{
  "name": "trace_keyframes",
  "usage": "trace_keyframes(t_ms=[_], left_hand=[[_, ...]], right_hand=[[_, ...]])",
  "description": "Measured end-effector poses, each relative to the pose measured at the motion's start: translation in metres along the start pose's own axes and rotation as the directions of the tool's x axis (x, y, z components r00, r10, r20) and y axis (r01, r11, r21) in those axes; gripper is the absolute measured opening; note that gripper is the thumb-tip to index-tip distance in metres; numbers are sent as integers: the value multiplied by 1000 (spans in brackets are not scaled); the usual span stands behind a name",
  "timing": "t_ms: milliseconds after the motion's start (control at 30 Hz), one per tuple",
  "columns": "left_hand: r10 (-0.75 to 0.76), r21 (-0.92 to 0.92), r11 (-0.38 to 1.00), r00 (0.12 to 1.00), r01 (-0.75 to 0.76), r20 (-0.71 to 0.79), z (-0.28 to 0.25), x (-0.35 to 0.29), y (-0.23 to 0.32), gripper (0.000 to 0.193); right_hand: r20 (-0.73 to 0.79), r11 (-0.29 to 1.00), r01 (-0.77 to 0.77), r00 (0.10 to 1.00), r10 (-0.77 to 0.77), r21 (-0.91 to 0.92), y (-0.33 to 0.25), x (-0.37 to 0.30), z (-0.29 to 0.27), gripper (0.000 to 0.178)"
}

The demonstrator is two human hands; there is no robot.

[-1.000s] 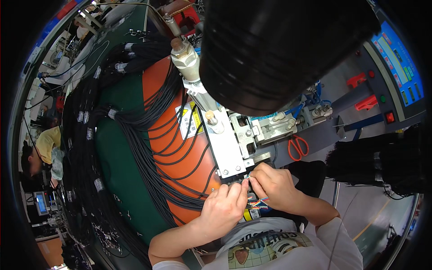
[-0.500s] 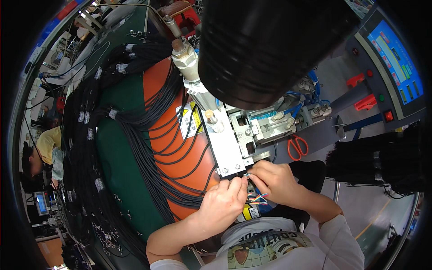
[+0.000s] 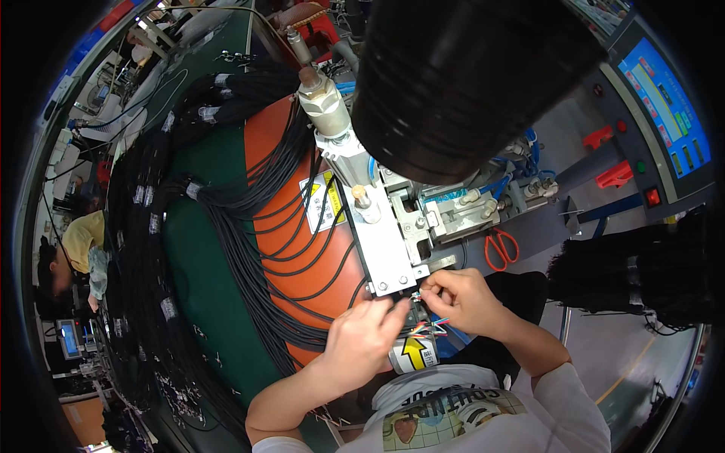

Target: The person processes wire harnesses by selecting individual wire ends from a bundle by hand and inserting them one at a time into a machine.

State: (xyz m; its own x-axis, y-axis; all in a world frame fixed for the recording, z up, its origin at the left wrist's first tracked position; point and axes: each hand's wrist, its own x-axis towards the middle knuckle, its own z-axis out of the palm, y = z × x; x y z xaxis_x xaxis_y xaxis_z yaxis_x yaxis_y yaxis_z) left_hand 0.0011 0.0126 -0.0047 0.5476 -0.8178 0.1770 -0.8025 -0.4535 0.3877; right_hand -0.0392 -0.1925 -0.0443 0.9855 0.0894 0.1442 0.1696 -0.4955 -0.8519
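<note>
Cables (image 3: 143,257): far left of metal plate; black, rubbery-looking, thick bundles banded with clear tape.
Tabletop (image 3: 192,264): left of plate, matte green, flat.
Fanned cables (image 3: 242,260): between tabletop's green and plate; thin black round strands curving over a smooth orange surface (image 3: 264,136).
Left hand (image 3: 361,338): just below-left of plate; fingers half-curled, thumb now parted from forefinger, tips drawn back from the right hand versus half a second ago. Nothing seen held; underside hidden, can't tell.
Metal plate (image 3: 381,253): landmark; pale, hard, straight-edged, bolt heads at lower end.
Pale end piece (image 3: 416,297): just below plate's lower end, between both hands' tips; tiny, exact shape unclear. Shows more openly now, so left grip on it looks loosened.
Wires (image 3: 430,326): below plate; thin, multicoloured, splayed.
Arrow-marked part (image 3: 404,360): under wires, below plate; white, yellow arrow, more exposed than before.
Right hand (image 3: 462,302): below-right of plate; fingers bent, tips close together beside end piece; firm pinch or not, can't tell.
Scissors (image 3: 500,249): right of plate; red looped handles.
</note>
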Motion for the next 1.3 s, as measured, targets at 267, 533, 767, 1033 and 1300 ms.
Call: trace_keyframes(t_ms=[267, 533, 767, 1033, 1300], left_hand=[[-146, -37, 989, 979, 142, -144, 3, -21, -8, 35], [-116, -398, 915, 988, 68, -98, -1, -12, -14, 31], [-128, -439, 897, 979, 46, -160, 5, -8, -11, 31], [-17, -258, 964, 955, -63, -295, 11, -12, -5, 27], [57, -177, 980, 982, -89, -182, 7, -3, 3, 36]], right_hand=[[10, 981, -165, 986, 165, 100, -8, -13, -4, 13], [22, 946, 101, 993, -113, 308, -12, -13, 1, 35], [158, 701, -187, 982, 107, 688, -13, -12, 8, 23], [268, 369, -332, 939, 213, 868, -9, -14, 7, 17], [396, 312, -467, 879, 267, 827, -15, -7, 1, 14]])
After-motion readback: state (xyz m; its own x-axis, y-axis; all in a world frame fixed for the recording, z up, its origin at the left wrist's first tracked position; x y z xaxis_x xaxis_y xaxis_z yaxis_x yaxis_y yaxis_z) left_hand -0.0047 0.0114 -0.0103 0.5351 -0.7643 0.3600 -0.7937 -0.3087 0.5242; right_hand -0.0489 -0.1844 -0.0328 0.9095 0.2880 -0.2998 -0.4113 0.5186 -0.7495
